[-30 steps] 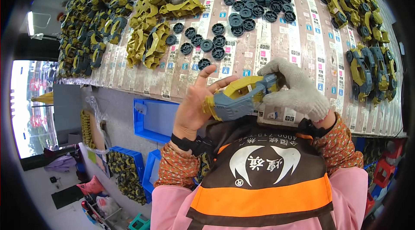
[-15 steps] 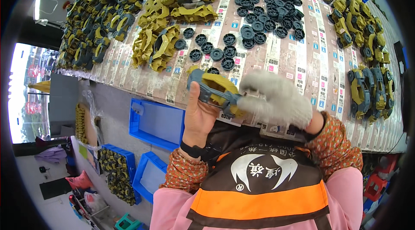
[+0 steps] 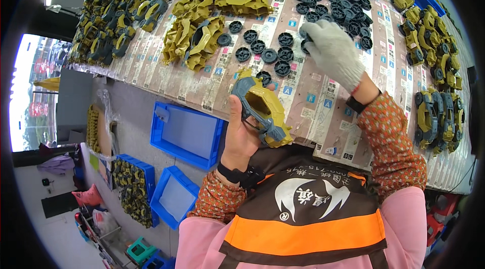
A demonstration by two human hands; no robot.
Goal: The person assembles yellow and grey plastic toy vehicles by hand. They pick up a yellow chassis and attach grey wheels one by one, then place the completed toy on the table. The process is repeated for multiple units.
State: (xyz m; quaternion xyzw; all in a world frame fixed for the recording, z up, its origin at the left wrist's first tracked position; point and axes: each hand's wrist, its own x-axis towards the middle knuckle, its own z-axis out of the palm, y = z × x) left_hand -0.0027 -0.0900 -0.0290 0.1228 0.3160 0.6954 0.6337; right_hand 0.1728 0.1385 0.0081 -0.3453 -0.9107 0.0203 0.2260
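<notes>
My left hand [image 3: 241, 130] is closed around a toy car body [image 3: 262, 109] with an olive-yellow shell and grey-blue side parts, held tilted above the table's front edge. Thumb and fingers grip its left side and underside. Farther off, my right hand [image 3: 331, 51], in a pale knitted glove, reaches down at the near-left edge of a pile of dark toy wheels [image 3: 348, 8]. Its fingers are bent together over a dark wheel [image 3: 305, 45], partly hidden by the fingertips. Several loose wheels [image 3: 269, 56] lie between the two hands.
Olive car shells [image 3: 242, 5] are heaped behind the loose wheels, and a large mound of car parts [image 3: 116, 21] covers the far left. More car bodies [image 3: 434, 112] line the right side. Blue trays [image 3: 187, 135] stand below the table's left edge.
My right hand has left the car body and moved away to the wheel pile. My left hand still holds the car body, now turned more upright. The whole view has shifted slightly.
</notes>
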